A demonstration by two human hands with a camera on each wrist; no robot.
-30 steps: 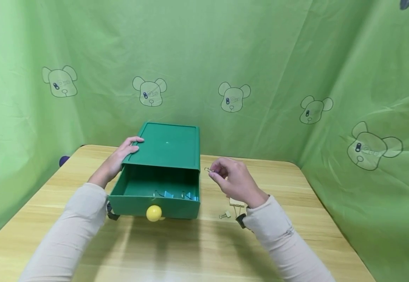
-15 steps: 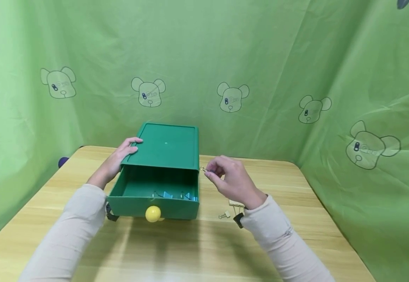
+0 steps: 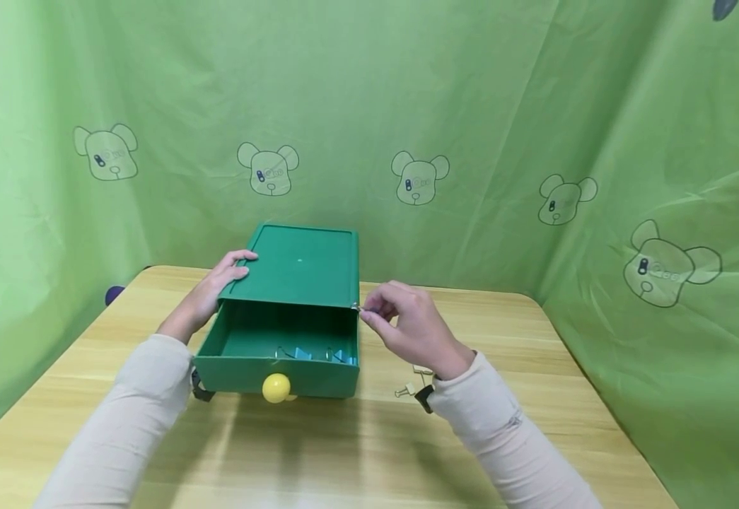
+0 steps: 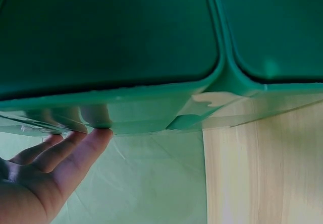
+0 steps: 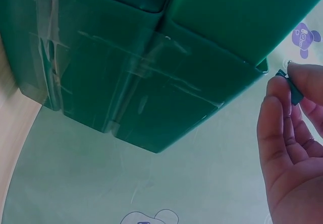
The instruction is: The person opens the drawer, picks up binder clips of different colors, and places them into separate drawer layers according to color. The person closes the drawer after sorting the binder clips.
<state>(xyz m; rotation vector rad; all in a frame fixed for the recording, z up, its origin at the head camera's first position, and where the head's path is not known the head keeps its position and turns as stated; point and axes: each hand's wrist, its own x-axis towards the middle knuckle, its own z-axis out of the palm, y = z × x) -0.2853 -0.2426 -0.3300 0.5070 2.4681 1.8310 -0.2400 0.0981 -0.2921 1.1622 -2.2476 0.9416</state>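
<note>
A green box (image 3: 299, 265) stands on the table with its drawer (image 3: 242, 375) pulled out, showing a round yellow knob (image 3: 276, 388). My left hand (image 3: 213, 286) rests against the box's left side; in the left wrist view its straight fingertips (image 4: 103, 134) touch the wall. Between thumb and fingers, my right hand (image 3: 410, 322) pinches a small dark binder clip (image 5: 291, 89). The clip's metal handles are right at the box's front right edge. Two blue binder clips, one at the left (image 3: 302, 353) and one at the right (image 3: 341, 355), lie inside the drawer.
A small pale yellow binder clip (image 3: 408, 389) lies on the wooden table (image 3: 509, 438) beneath the right wrist. A larger pale yellow clip (image 3: 422, 369) beside it is partly hidden by the sleeve. A green curtain (image 3: 356, 92) hangs behind the table.
My right hand has moved left with the binder clip, from beside the box to its front right edge. The left hand has stayed on the box.
</note>
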